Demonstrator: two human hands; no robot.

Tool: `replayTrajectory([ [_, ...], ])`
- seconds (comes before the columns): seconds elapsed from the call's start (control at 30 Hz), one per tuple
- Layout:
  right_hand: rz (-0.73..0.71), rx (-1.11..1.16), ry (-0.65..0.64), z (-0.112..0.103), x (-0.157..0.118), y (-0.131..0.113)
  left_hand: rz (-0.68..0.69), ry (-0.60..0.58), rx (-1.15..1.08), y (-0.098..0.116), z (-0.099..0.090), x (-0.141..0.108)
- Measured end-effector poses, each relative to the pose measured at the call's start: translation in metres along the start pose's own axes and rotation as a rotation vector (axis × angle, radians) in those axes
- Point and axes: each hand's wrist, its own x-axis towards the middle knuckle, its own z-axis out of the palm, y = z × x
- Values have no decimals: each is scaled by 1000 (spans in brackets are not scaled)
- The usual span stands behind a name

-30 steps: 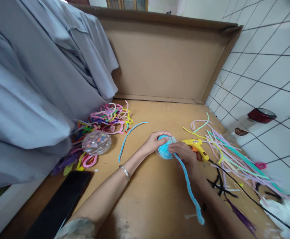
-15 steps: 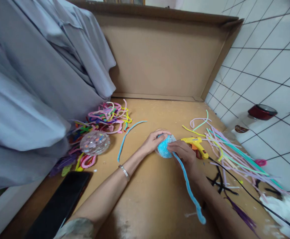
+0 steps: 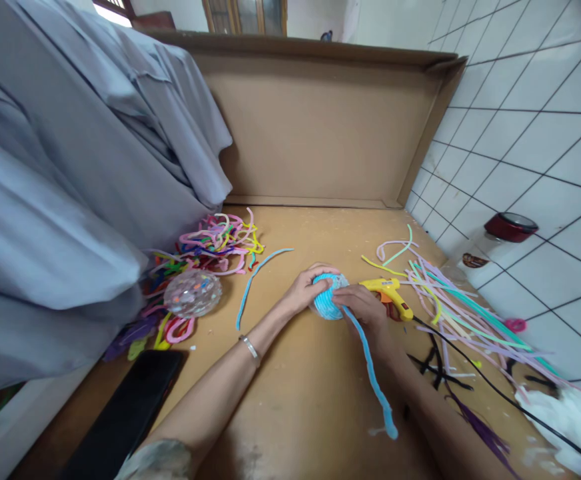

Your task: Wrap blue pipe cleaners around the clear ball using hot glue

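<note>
A round clear piece covered in coils of light blue pipe cleaner (image 3: 326,305) sits between my hands, low over the table. My left hand (image 3: 304,289) is closed around its left side, thumb on top of the coils. From the right, my right hand (image 3: 366,309) pinches the blue strand against the piece; the fingertips partly cover the spot. The strand's loose tail (image 3: 372,367) hangs down toward me past my right wrist. A yellow glue gun (image 3: 391,295) lies just beyond my right hand. To the left rests another blue pipe cleaner (image 3: 251,283).
A tangled pile of coloured pipe cleaners (image 3: 220,240) and a clear ball (image 3: 193,293) lie left, near a black phone (image 3: 125,407). Straight pipe cleaners (image 3: 463,303), black pieces (image 3: 435,363) and a red-lidded jar (image 3: 503,233) are right. A cardboard panel (image 3: 310,133) stands behind; grey cloth (image 3: 95,200) hangs left.
The camera view has tilted up a little. My hands keep nearly the same grip, the left thumb slightly shifted, and the blue tail's end has swung slightly left.
</note>
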Motion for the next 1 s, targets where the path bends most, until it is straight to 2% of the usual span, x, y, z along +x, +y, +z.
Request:
replayTrajectory([
  [0.2, 29, 22, 17, 1, 1, -3, 22, -12, 13, 3, 0, 0],
  [0.37, -27, 18, 66, 3, 3, -9, 14, -17, 10, 6, -1, 0],
  [0.73, 68, -12, 6, -3, 4, -18, 41, 47, 37, 3, 6, 0],
  [1.0, -3, 1, 70, 1, 5, -15, 28, 74, 42, 3, 7, 0],
])
